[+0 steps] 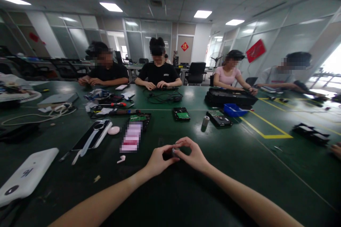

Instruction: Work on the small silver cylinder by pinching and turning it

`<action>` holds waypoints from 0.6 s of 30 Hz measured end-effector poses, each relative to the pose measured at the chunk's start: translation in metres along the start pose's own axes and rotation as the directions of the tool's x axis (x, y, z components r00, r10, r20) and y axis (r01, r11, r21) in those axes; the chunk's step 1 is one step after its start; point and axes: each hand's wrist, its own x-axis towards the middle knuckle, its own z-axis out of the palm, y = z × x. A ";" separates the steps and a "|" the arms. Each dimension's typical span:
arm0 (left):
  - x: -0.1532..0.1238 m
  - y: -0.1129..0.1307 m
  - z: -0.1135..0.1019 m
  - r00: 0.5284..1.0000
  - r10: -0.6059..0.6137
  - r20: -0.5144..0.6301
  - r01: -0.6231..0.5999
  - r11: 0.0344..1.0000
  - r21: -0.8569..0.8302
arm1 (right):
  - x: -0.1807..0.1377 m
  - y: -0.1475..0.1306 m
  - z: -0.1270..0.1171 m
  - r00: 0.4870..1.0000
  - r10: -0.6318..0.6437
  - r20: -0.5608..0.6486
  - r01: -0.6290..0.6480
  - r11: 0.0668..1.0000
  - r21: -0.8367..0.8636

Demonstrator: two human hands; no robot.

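Note:
My left hand (157, 160) and my right hand (192, 155) meet over the dark green table (186, 191), fingers pinched together on a small dark object (173, 152) held between them. What the object is I cannot make out. Both forearms reach in from the bottom edge. A small grey cylinder (205, 121) stands on the table beyond my hands. To the left lie a phone with a watch on it (93, 134) and a small pink earpiece (121, 159).
Open hard drives (181, 114) (219, 117), a blue tray (232, 109), cables (165, 96) and a red-handled screwdriver (118, 104) lie further back. A white device (25, 175) is at near left. Several people sit working along the far side. Yellow tape marks the right.

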 end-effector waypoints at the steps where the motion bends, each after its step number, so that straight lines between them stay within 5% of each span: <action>1: 0.000 0.000 0.000 1.000 0.001 -0.005 -0.001 1.000 0.009 | 0.001 0.000 0.004 1.000 0.006 -0.012 -0.007 1.000 -0.021; 5: 0.000 0.001 -0.001 1.000 0.001 0.001 -0.002 1.000 0.030 | 0.009 -0.001 0.005 0.998 0.045 -0.054 -0.046 0.999 -0.011; 13: -0.002 0.003 -0.002 1.000 -0.008 0.018 0.008 0.999 0.037 | 0.002 0.033 -0.084 0.986 0.164 -0.007 -0.164 0.986 -0.035; 18: -0.002 0.005 -0.002 1.000 -0.003 0.025 0.002 0.999 0.040 | -0.023 0.061 -0.100 0.977 0.209 0.043 -0.201 0.968 -0.148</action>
